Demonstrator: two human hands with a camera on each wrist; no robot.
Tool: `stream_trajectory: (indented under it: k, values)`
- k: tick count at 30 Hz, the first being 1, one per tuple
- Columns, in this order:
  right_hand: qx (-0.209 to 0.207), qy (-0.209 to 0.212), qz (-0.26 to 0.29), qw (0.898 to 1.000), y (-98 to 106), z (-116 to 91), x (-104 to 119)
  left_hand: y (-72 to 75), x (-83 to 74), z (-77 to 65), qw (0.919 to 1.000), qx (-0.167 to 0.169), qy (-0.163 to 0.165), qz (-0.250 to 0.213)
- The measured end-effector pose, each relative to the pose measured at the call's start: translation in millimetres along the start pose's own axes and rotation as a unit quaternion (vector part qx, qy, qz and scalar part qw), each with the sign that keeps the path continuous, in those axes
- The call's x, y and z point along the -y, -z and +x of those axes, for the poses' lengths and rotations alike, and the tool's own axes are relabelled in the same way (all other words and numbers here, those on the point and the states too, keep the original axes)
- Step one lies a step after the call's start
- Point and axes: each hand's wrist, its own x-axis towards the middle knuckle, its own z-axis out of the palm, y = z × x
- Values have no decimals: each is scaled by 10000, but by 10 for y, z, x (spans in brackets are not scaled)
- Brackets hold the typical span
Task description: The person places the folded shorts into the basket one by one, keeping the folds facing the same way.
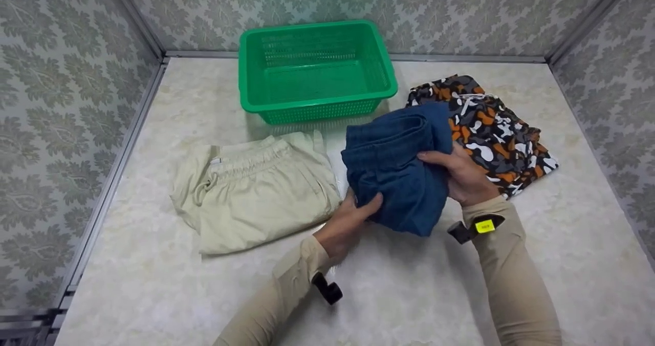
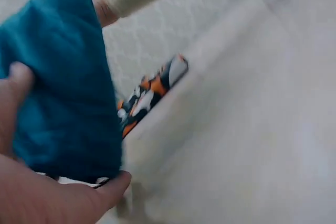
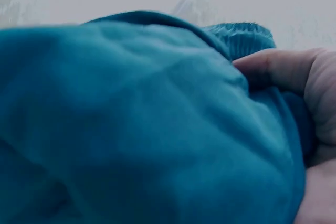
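Observation:
Folded blue shorts (image 1: 399, 177) with an elastic waistband are held up between both hands, in the middle right of the head view. My left hand (image 1: 350, 223) grips their lower left edge, thumb on top. On the right side, my right hand (image 1: 460, 174) holds the folded cloth with its thumb over the front and its other fingers behind, mostly hidden. In the right wrist view the blue cloth (image 3: 157, 119) fills most of the picture, the thumb pressing near the waistband. The left wrist view shows the blue cloth (image 2: 63, 87) between the left thumb and fingers.
A green plastic basket (image 1: 317, 105) stands at the back of the table. Beige pants (image 1: 261, 192) lie folded on the left. Camouflage-patterned shorts (image 1: 491, 131) in black, orange and white lie on the right, partly behind the blue shorts. Patterned walls (image 1: 199, 13) border the table.

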Motion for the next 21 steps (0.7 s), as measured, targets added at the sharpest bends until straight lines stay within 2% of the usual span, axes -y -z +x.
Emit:
stream_trajectory:
  k: [2,4,7,9,11,15,18,21]
  values:
    - [167,197,299,9992,-29,30,-18,-20,4,37,9940,196,203,-1054]
    - [239,374,583,9973,-31,55,-37,-9,-12,74,9833,285,325,-1768]
    - [253,533,916,9940,14,80,-66,39,-69,113,9716,132,440,-2320]
    - [263,562,1086,9922,71,93,-82,87,-120,119,9692,-71,448,-2420]
    - [279,507,1250,9905,136,105,-97,136,-172,109,9729,-202,441,-2262]
    - [231,255,1483,9883,264,129,-121,228,-272,76,9817,95,209,-1891]
    - [-7,16,1546,9880,341,158,-138,280,-350,61,9847,476,-89,-1675]
    - [-310,-331,1583,9863,399,197,-143,306,-442,49,9908,582,-310,-1180]
